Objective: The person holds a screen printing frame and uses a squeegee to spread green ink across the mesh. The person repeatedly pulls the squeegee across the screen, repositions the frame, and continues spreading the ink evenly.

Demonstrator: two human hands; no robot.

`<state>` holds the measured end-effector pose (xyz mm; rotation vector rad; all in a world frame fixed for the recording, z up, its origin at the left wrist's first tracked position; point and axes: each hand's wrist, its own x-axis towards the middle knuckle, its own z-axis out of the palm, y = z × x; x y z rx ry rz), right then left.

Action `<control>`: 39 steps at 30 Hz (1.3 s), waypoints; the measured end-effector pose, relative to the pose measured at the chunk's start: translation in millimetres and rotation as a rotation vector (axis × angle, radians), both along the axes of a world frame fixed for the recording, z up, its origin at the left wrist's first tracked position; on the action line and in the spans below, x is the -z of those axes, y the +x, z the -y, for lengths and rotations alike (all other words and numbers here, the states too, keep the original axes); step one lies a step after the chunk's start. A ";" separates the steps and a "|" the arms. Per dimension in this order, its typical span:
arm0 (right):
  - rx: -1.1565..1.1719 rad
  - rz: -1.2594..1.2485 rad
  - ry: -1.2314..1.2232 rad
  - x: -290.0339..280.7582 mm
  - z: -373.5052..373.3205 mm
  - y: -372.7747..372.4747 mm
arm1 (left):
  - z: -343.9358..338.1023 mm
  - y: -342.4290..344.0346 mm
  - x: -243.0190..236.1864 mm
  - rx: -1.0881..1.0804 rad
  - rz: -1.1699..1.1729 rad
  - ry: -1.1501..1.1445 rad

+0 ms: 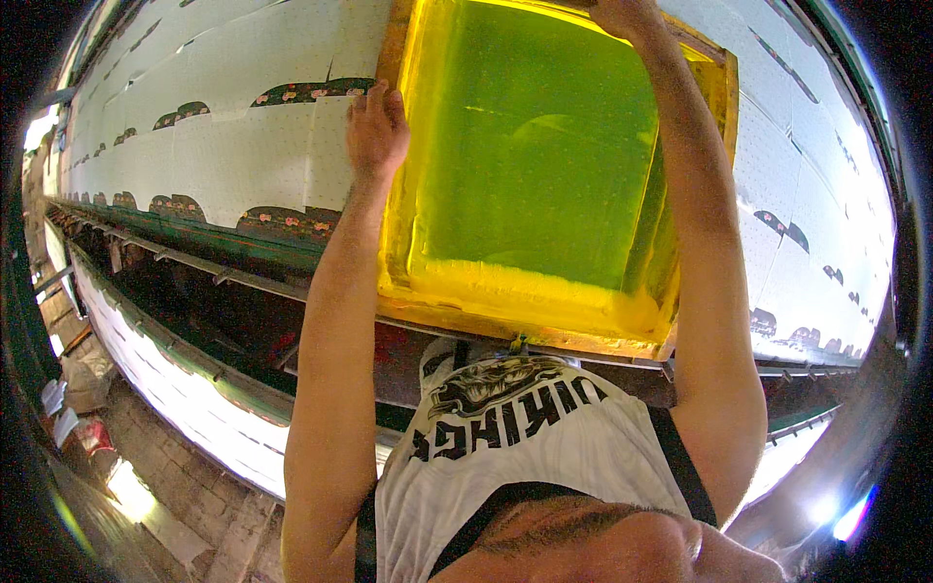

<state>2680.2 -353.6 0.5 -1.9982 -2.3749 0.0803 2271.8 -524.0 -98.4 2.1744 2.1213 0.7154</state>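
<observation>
A rectangular screen (535,185) with a translucent yellow-green middle lies across a long table, its wooden frame (724,107) stained bright yellow. A thick yellow band (525,277) runs along its near inner side. My left hand (377,131) holds the frame's left side near the far corner, fingers curled at the edge. My right hand (622,17) reaches to the frame's far side at the top of the view; its fingers are mostly hidden there.
Pale sheets (194,68) with slits showing dark pink-patterned material cover the table on both sides. A dark gap and lower rail (165,321) run below its near edge. Loose debris (92,379) lies on the paved floor (204,486) at lower left.
</observation>
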 end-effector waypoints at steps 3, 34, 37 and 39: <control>-0.040 -0.041 -0.045 26.2 -24.8 -19.0 | 16.9 -25.4 6.4 -0.064 -0.054 0.026; 0.099 -0.137 -0.305 20.5 497.0 -95.4 | 19.9 -10.0 -7.1 -0.049 -0.040 -0.094; 0.057 -0.154 -0.327 7.6 486.1 -89.0 | 17.8 -10.2 -10.1 -0.009 -0.064 -0.148; 0.041 -0.164 -0.331 2.6 488.9 -89.0 | 15.5 -14.5 -4.9 0.005 -0.062 -0.130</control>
